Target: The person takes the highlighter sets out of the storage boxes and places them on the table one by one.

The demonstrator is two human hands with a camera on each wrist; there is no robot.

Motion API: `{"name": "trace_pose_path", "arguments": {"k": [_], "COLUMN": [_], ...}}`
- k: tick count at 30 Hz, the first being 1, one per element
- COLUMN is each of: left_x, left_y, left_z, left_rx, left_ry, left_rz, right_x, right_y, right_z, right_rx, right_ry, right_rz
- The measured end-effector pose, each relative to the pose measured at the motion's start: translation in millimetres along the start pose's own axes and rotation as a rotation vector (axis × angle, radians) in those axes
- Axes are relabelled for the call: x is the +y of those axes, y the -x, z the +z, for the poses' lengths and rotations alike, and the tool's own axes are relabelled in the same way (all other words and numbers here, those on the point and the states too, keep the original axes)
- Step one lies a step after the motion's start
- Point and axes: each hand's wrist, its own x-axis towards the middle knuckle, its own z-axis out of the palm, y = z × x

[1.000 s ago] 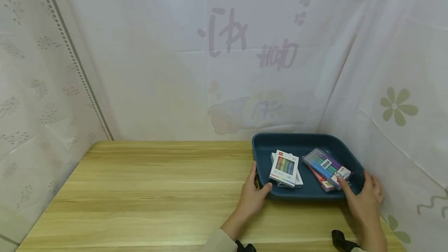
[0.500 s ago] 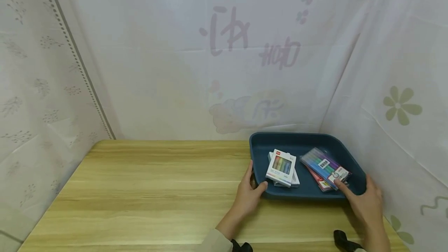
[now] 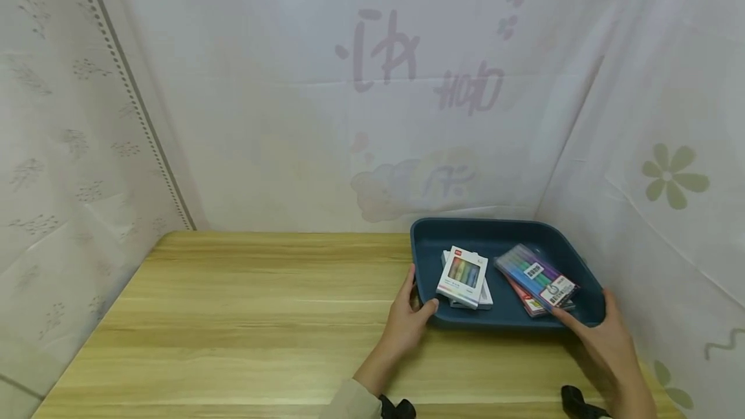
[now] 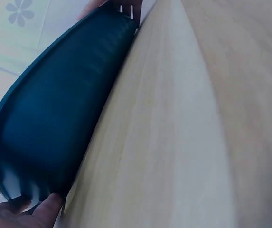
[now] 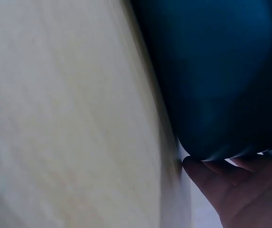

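A dark blue tray [image 3: 495, 324] is at the right end of the table, held at both ends. My left hand [image 3: 403, 327] grips its near left corner, thumb on the rim and fingers along the outer wall. At the near right corner my right hand [image 3: 610, 343] holds the tray, its thumb over the rim close to a clear pack of coloured pens [image 3: 534, 271]. Under that pack lies a red packet [image 3: 528, 302], mostly covered. A white box with a window showing coloured sticks [image 3: 464, 277] rests on another white box [image 3: 485, 297]. Both wrist views show fingers against the tray's outside.
The wooden table [image 3: 233, 315] extends to the left of the tray. A white patterned curtain [image 3: 279, 115] hangs behind, and another curtain [image 3: 669, 115] stands close to the tray's right end. Black straps or mounts [image 3: 398, 408] show at the wrists.
Both hands have shifted the tray slightly to the left, with the packs and boxes inside it. The right thumb has slid back from over the pen pack towards the rim.
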Motion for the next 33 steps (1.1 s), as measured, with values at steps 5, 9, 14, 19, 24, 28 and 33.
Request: {"name": "trace_pose_path", "arguments": {"k": [5, 9, 14, 19, 24, 28, 33], "left_x": [-1.3, -1.1, -1.7, -2.5, -4.2, -4.6, -3.9], "left_y": [-0.6, -1.2, -0.6, 0.0, -0.8, 0.1, 2.0], "left_z": [-5.0, -10.5, -17.0, -22.6, -28.2, -32.6, -38.1], "left_rx": [0.022, 0.039, 0.042, 0.046, 0.053, 0.056, 0.057], "left_ry": [-0.041, -0.041, -0.028, -0.032, -0.041, -0.045, -0.046], "left_rz": [0.0, 0.003, 0.007, 0.002, 0.002, 0.0, -0.002], "right_x": [-2, -5, -13, -18, -21, -22, -27], "right_y": [1, -1, 2, 4, 5, 5, 6], "right_z": [-3, -4, 0, 0, 2, 4, 8], "right_rx": [-0.065, -0.114, -0.13, -0.173, -0.169, -0.152, -0.158], "right_ry": [0.036, 0.067, 0.055, 0.041, 0.054, 0.062, 0.05], "right_rz": [-0.051, -0.089, -0.116, -0.111, -0.128, -0.152, -0.156]}}
